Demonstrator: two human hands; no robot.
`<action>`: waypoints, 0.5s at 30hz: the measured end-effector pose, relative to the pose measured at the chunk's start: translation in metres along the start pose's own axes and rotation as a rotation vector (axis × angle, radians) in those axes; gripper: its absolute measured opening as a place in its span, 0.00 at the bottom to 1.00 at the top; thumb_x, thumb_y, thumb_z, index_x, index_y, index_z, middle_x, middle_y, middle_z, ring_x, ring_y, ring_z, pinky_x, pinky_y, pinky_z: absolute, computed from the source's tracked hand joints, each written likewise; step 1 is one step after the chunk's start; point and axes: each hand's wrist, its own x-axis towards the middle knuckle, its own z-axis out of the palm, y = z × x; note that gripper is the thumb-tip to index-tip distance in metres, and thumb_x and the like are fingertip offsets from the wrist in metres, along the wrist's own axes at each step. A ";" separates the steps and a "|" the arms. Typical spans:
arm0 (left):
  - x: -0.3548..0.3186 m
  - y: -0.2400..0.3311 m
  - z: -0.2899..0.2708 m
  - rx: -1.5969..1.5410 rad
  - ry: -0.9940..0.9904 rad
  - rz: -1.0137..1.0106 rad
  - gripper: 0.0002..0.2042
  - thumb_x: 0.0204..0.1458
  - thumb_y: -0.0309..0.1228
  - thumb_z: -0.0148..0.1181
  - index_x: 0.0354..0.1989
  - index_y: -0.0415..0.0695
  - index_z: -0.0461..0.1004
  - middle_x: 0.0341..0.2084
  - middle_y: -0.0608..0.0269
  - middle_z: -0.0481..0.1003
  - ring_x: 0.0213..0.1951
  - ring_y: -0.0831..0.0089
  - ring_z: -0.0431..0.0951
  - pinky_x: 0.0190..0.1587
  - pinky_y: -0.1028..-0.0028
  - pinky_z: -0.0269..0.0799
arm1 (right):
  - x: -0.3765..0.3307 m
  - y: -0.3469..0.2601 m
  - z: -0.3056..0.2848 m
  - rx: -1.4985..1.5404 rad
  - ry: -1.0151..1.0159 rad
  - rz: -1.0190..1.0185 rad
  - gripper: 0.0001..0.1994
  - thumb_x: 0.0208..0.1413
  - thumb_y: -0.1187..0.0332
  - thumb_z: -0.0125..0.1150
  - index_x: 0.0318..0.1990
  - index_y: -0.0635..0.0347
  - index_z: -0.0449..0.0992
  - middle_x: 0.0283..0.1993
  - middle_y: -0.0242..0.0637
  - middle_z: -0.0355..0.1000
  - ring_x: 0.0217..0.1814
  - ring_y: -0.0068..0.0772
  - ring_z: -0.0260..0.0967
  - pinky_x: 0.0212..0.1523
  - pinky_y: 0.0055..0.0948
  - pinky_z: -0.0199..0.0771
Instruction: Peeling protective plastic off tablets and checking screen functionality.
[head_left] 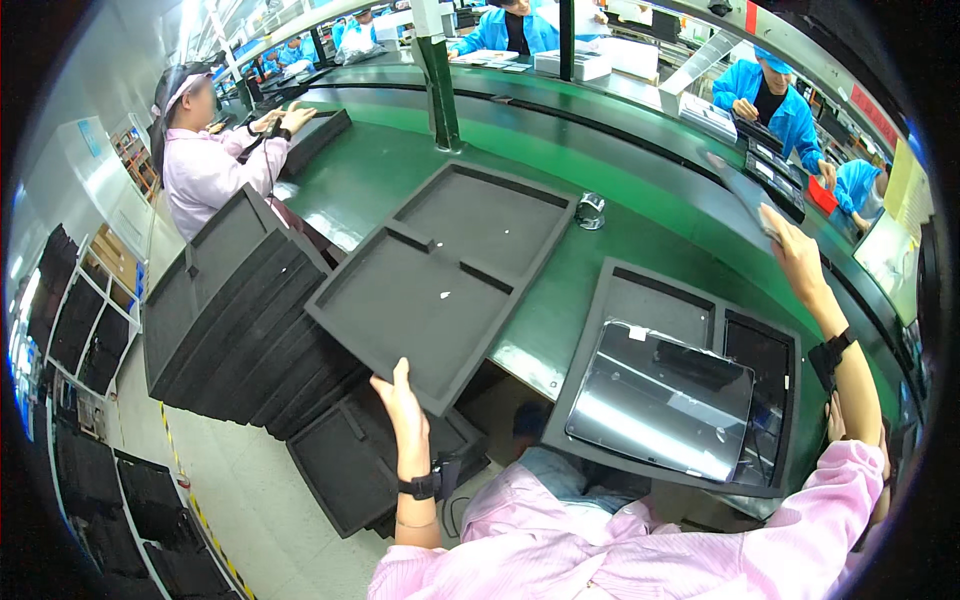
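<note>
Closest in, at the near edge of a black foam tray [480,225], a left hand [405,415], thumb parted from the fingers; impossible to say whether clamped on the rim. Left of that hand, a tall stack of black trays [230,300], with a lower stack [350,460] just below the fingers. Between the hands, at the near side of the green counter [550,300], a second foam tray [660,307], bearing a glossy dark panel [660,400] set askew and overlapping another dark panel [770,350] on the side toward the right arm. Pinched in the raised right hand [795,260], a thin grey sheet [738,185], blurred. Ahead, between the hands, a small clear round item [590,211]. Farther off, beyond the left hand, a person in pink [215,180]; beyond the right, a red container [822,195] and a person in blue [795,120].
</note>
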 end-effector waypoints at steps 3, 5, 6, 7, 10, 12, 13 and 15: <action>-0.001 -0.003 0.002 -0.010 -0.034 -0.032 0.25 0.50 0.28 0.55 0.54 0.35 0.52 0.52 0.51 0.60 0.53 0.66 0.61 0.57 0.70 0.54 | 0.038 -0.072 -0.015 -0.108 -0.001 -0.254 0.30 0.42 0.78 0.56 0.58 0.55 0.60 0.55 0.43 0.64 0.52 0.44 0.66 0.48 0.35 0.71; -0.003 -0.006 0.008 0.007 -0.084 -0.050 0.25 0.50 0.27 0.55 0.54 0.34 0.52 0.52 0.52 0.60 0.53 0.66 0.61 0.57 0.70 0.54 | 0.057 -0.117 -0.023 -0.118 -0.006 -0.340 0.30 0.43 0.76 0.55 0.58 0.55 0.59 0.56 0.42 0.63 0.51 0.43 0.66 0.48 0.34 0.70; -0.003 -0.009 0.000 0.044 -0.077 -0.058 0.27 0.49 0.28 0.55 0.55 0.32 0.51 0.53 0.52 0.60 0.53 0.66 0.60 0.58 0.71 0.53 | 0.073 -0.144 -0.017 -0.088 0.002 -0.397 0.29 0.44 0.75 0.55 0.59 0.55 0.59 0.56 0.42 0.63 0.50 0.42 0.66 0.48 0.34 0.70; -0.003 -0.010 -0.003 0.044 -0.094 -0.075 0.29 0.49 0.28 0.56 0.55 0.31 0.50 0.53 0.52 0.59 0.53 0.66 0.60 0.58 0.72 0.52 | 0.086 -0.169 -0.017 -0.044 -0.008 -0.434 0.29 0.45 0.75 0.54 0.59 0.55 0.58 0.56 0.41 0.63 0.50 0.42 0.66 0.49 0.34 0.70; -0.009 -0.008 0.002 0.024 -0.166 -0.097 0.31 0.49 0.28 0.56 0.57 0.29 0.47 0.54 0.51 0.59 0.54 0.67 0.59 0.59 0.73 0.51 | 0.120 -0.224 -0.004 -0.032 0.035 -0.540 0.28 0.47 0.74 0.52 0.60 0.55 0.57 0.56 0.45 0.62 0.50 0.44 0.66 0.50 0.36 0.69; -0.020 -0.005 0.006 0.068 -0.171 -0.082 0.30 0.50 0.28 0.55 0.57 0.29 0.48 0.54 0.51 0.59 0.54 0.67 0.59 0.59 0.73 0.51 | 0.139 -0.254 0.027 -0.035 0.052 -0.481 0.27 0.49 0.73 0.48 0.60 0.58 0.57 0.52 0.48 0.64 0.46 0.44 0.67 0.46 0.36 0.70; -0.024 -0.011 0.005 0.068 -0.198 -0.046 0.29 0.51 0.30 0.55 0.56 0.28 0.48 0.54 0.50 0.58 0.54 0.67 0.59 0.59 0.72 0.51 | 0.151 -0.277 0.025 -0.033 0.055 -0.474 0.27 0.49 0.73 0.48 0.60 0.58 0.57 0.52 0.48 0.64 0.46 0.44 0.67 0.46 0.36 0.70; -0.032 -0.024 0.006 0.141 -0.172 -0.051 0.29 0.51 0.31 0.56 0.54 0.27 0.49 0.52 0.45 0.58 0.52 0.66 0.60 0.57 0.72 0.53 | 0.168 -0.309 0.019 -0.037 -0.306 -0.394 0.24 0.49 0.75 0.47 0.58 0.63 0.58 0.55 0.48 0.61 0.46 0.46 0.66 0.43 0.34 0.70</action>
